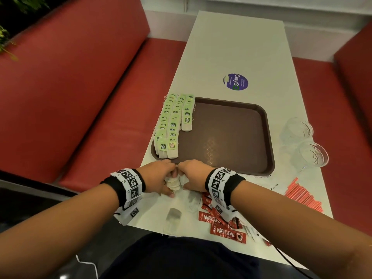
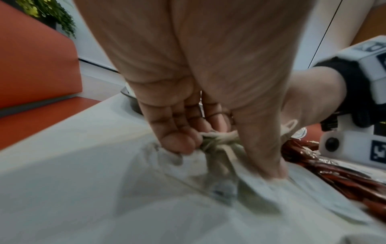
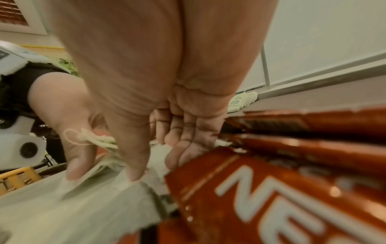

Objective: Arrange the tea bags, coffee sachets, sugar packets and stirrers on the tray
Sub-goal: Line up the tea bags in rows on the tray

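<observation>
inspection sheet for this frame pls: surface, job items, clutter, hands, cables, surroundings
Surface: white table, purple round sticker.
Job's things: brown tray holds three rows of tea bags along its left side; Nescafe sachets and red stirrers lie off the tray.
Clutter: two clear glasses right of tray.
Grippers: left hand and right hand both grip loose tea bags near the tray's front edge.
Cables: black cable at table's near edge.
Surroundings: red bench seats.

white rectangular table [image 1: 237,47] between two red padded booth benches: left bench [image 1: 70,93], right bench [image 1: 354,81]. green plant [image 1: 6,39] behind the left backrest, top-left corner. white wall [image 1: 261,5] with a ledge at the table's far end. even indoor light, soft glare on the tabletop.
</observation>
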Motion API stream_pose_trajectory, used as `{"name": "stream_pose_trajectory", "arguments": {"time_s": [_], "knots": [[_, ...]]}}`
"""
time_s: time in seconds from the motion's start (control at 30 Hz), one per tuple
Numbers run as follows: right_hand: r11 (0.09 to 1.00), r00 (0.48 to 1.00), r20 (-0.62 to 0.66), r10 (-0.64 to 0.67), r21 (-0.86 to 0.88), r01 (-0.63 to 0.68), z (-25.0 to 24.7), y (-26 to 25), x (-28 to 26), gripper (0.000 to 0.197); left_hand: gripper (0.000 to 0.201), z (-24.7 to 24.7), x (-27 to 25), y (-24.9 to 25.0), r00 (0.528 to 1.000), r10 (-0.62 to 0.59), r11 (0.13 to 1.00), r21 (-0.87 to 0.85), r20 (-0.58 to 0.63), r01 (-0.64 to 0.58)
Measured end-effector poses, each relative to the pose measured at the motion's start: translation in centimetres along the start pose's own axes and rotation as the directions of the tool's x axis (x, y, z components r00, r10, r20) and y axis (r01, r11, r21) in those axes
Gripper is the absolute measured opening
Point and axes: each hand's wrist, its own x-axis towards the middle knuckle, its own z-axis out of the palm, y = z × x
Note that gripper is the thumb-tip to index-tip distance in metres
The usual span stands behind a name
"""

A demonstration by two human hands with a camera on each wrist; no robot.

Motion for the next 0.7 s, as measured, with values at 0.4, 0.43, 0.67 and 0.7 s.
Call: {"name": "stream_pose_trajectory", "arguments": {"time_s": [0.4,0.43,0.67,0.7], "knots": [[0.993,1.000,0.005,0.004,-0.117,-0.003,0.2,0.5,0.3,0.047,0.017,-1.5,-1.1,-0.6,0.993,0.050,0.999,0.020,-0.105,-0.048],[0.991,1.000,0.013,0.001,-0.133,0.001,0.1,0.5,0.4,0.044,0.017,-1.8,-1.1,-0.7,0.993,0.044,0.999,0.006,-0.113,-0.043],[0.985,1.000,-0.017,-0.013,-0.171,0.010,-0.2,-0.1,0.4,0.023,0.017,-2.7,-1.2,-1.6,0.998,-0.013,0.981,-0.194,-0.061,0.001],[0.986,1.000,-0.024,-0.014,-0.164,0.010,-0.2,0.0,0.5,0.023,0.016,-2.9,-1.2,-1.8,0.999,-0.017,0.980,-0.201,-0.051,0.007]]}}
